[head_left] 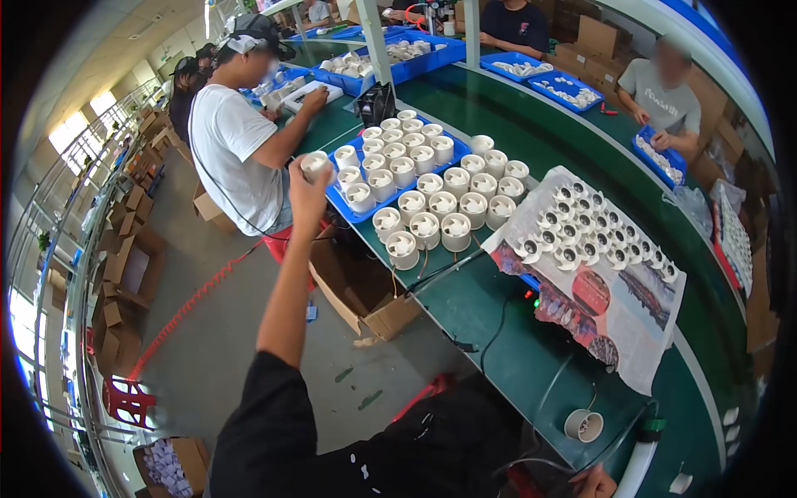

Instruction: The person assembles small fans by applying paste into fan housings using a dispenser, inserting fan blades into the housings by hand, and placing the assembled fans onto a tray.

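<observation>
My left hand [309, 199] is raised past the table's left edge. Its fingers are closed around a white cylindrical fan housing [315, 165], beside a blue tray [363, 213] with several similar white fans. More white fans [456, 231] stand in rows on the table right of the tray, some with thin wires hanging down. At the bottom edge, my right hand [594, 482] is partly cut off; its fingers look curled, and what they hold is hidden. Near it, a single white housing [584, 426] lies on its side with a wire out of it.
A printed sheet [618, 332] carries several white impellers [591, 249] with dark centres. A white tube with a green collar [652, 429] stands by my right hand. An open cardboard box [390, 315] is below the table edge. A co-worker in white [237, 149] sits beyond my left hand.
</observation>
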Tool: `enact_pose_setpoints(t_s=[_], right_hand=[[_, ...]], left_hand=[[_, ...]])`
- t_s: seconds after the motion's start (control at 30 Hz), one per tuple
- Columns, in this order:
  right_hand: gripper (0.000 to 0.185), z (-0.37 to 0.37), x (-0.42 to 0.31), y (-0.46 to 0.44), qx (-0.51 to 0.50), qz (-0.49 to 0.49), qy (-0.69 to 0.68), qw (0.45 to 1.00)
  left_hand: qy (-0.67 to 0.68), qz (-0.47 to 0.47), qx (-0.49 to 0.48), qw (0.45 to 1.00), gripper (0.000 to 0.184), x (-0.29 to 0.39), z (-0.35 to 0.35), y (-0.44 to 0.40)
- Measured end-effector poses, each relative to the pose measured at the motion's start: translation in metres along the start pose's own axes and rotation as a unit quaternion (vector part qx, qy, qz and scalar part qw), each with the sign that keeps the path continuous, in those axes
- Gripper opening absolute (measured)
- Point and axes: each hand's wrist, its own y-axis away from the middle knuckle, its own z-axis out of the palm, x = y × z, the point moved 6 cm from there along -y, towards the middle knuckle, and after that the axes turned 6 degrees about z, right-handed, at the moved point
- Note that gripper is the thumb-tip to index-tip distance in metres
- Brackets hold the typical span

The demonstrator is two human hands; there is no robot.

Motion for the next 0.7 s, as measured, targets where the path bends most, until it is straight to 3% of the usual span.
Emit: enact_pose_setpoints(t_s=[0.1, 0.23, 0.3, 0.33, 0.4, 0.47, 0.5, 0.57, 0.63, 0.7], right_hand=[[0.046, 0.007, -0.001, -0.002, -0.036, 0.022, -0.028, 0.999], [0.043, 0.009, -0.031, -0.018, -0.037, -0.018, -0.017, 0.999], [0.043, 0.01, -0.041, -0.029, -0.048, -0.053, 0.003, 0.997], [0.049, 0.01, -0.03, -0.035, -0.002, -0.064, 0.047, 0.997], [0.029, 0.011, -0.06, -0.058, -0.058, -0.097, 0.069, 0.991], [0.008, 0.02, -0.097, -0.098, -0.008, -0.147, 0.018, 0.989], [0.009, 0.029, -0.112, -0.115, -0.017, -0.17, 0.037, 0.985], [0.015, 0.057, -0.14, -0.146, -0.053, -0.254, 0.068, 0.963], [0.01, 0.097, -0.153, -0.172, -0.046, -0.413, 0.103, 0.904], [0.015, 0.135, -0.158, -0.192, -0.063, -0.491, 0.218, 0.841]], left_hand=[[-0.238, -0.083, -0.051, 0.966, 0.062, -0.09, 0.017, -0.052], [-0.208, -0.116, -0.143, 0.961, 0.073, -0.196, 0.058, -0.081], [-0.219, -0.088, -0.185, 0.954, 0.077, -0.164, 0.067, -0.079], [-0.24, -0.055, -0.209, 0.946, 0.078, -0.177, 0.072, -0.088], [-0.243, -0.014, -0.188, 0.951, 0.068, -0.206, 0.071, -0.096], [-0.157, 0.032, -0.077, 0.984, 0.041, -0.088, 0.048, -0.056], [-0.108, 0.083, -0.048, 0.989, 0.033, -0.043, 0.047, -0.034], [-0.003, 0.098, -0.062, 0.993, 0.024, 0.049, 0.05, 0.029], [0.029, 0.092, -0.132, 0.986, 0.019, 0.131, 0.054, 0.105], [0.182, -0.01, -0.207, 0.961, 0.012, 0.179, 0.065, 0.191]])
